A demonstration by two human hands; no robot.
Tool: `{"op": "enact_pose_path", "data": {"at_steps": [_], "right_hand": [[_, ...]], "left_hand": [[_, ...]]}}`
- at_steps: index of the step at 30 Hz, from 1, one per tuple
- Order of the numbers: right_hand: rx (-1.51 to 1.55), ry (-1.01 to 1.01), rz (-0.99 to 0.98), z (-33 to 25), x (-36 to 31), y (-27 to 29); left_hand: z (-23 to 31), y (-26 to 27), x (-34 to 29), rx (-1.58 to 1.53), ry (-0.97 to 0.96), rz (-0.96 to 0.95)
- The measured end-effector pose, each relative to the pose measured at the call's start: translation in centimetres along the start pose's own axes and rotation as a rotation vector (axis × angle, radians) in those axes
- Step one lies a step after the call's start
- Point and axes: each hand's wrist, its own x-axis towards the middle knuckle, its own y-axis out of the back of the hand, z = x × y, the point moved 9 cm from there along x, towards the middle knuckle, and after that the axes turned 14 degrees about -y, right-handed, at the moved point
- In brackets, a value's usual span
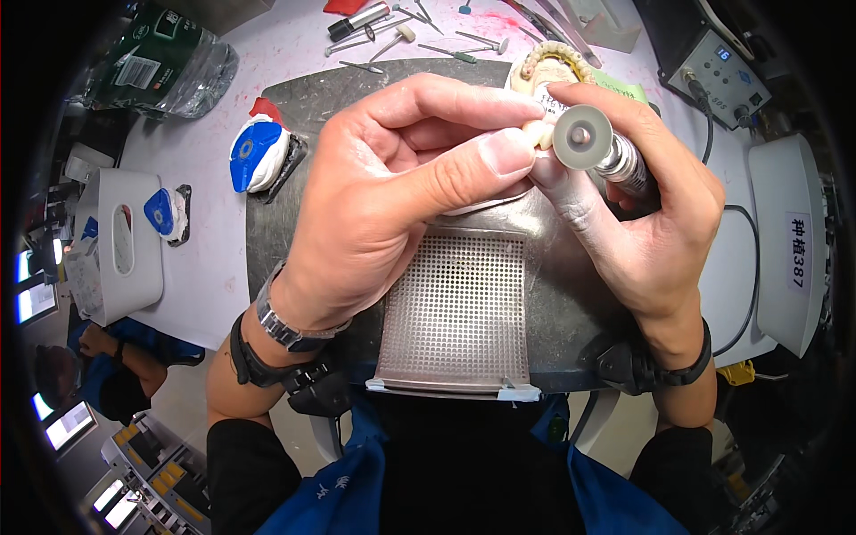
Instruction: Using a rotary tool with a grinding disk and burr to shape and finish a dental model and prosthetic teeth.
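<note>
My left hand (383, 178) pinches a small tooth-coloured dental crown (537, 134) between thumb and fingertips. In my right hand (655, 223) is a metal rotary handpiece (629, 169), gripped like a pen. A round grey grinding disc (569, 153) sits on its end, right beside the crown; whether they touch I cannot tell. Both hands meet, my right thumb close to the left fingertips. Just beyond them stands a plaster dental model (557, 62) with a row of teeth, partly hidden by my right hand.
A perforated metal plate (455, 312) lies below my hands. Blue-and-white moulds (259, 156) stand left, near a white box (143, 259) and a green-labelled bottle (160, 71). Several burs (446, 53) lie at the back. A control box (718, 80) and white bin (785, 250) stand right.
</note>
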Motion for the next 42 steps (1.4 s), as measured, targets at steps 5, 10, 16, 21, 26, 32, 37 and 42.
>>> {"op": "enact_pose_path", "data": {"at_steps": [5, 10, 16, 21, 26, 32, 37, 42], "right_hand": [[0.000, 0.004, -0.056, 0.1, -0.1, -0.4], [0.007, -0.030, -0.052, 0.4, 0.0, -0.3], [0.025, -0.068, -0.059, 0.5, -0.1, -0.4], [0.021, -0.087, -0.069, 0.7, 0.0, -0.3], [0.013, -0.059, -0.061, 0.6, 0.0, -0.5], [0.095, 0.090, -0.008, -1.2, 0.0, 0.4], [0.128, 0.157, 0.058, -1.2, -0.6, 0.7], [0.111, 0.227, 0.051, -1.7, -0.9, 0.8]], "left_hand": [[0.4, -0.1, 0.1, 0.052, -0.030, 0.001], [0.6, -0.2, 0.1, 0.087, -0.062, -0.015], [0.9, -0.2, 0.1, 0.124, -0.083, -0.022], [0.9, -0.3, 0.3, 0.123, -0.121, -0.041], [1.0, -0.1, 0.1, 0.161, -0.098, -0.033], [0.0, -0.3, 0.1, -0.055, 0.011, 0.008], [0.0, -0.4, -0.1, -0.021, 0.047, 0.061], [-0.1, -0.3, -0.1, 0.022, 0.027, 0.041]]}}
